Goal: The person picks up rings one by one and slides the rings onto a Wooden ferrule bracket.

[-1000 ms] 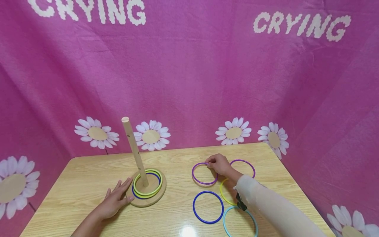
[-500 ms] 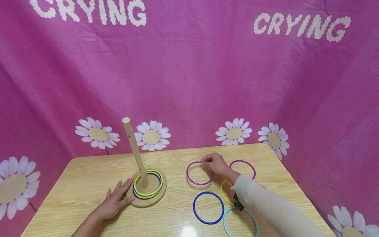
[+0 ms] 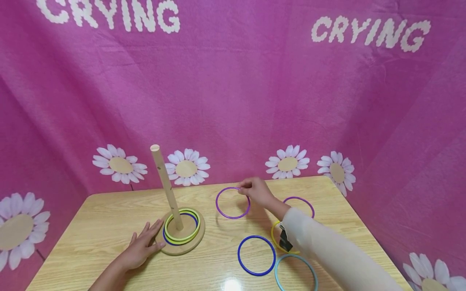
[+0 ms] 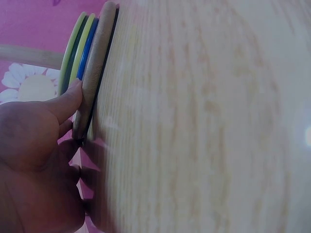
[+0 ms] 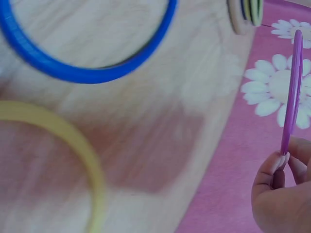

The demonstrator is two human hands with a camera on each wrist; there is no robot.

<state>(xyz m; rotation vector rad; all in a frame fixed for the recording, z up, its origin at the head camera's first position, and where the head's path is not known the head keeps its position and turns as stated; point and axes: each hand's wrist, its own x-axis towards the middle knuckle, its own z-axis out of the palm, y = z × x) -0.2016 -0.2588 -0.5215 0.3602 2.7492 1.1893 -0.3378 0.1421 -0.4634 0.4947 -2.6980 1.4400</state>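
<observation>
Up and to the left goes one purple ring (image 3: 233,218) from where it was half a second ago, and the right hand (image 3: 259,195) travels with it. The left hand (image 3: 140,248) and the other rings look to be where they were.

From where I stand, the purple ring is a little right of the frame's centre, below the middle, and a faint shadow lies under it. The right hand holds it by its upper right edge, pinched between thumb and fingertips. At lower left, the left hand has its fingers spread and extended, touching the edge of one round wooden base (image 3: 194,242), from which one post (image 3: 165,184) rises.

I count three rings around the post, low on the base: two yellow-green rings (image 4: 70,46) above one blue ring (image 4: 88,48).

Four more lie on the table (image 3: 109,202), lower centre to lower right: a second purple ring (image 3: 298,197), one yellow ring (image 3: 272,234) partly covered by the right arm, one dark blue ring (image 3: 256,275) and one light blue ring (image 3: 276,271) running off the bottom edge. That makes eight rings altogether.

One black device (image 3: 285,241) sits at the right wrist. Behind hangs pink cloth (image 3: 233,101) with two printed "CRYING" words and six daisies, two of them cut by the frame's sides.
</observation>
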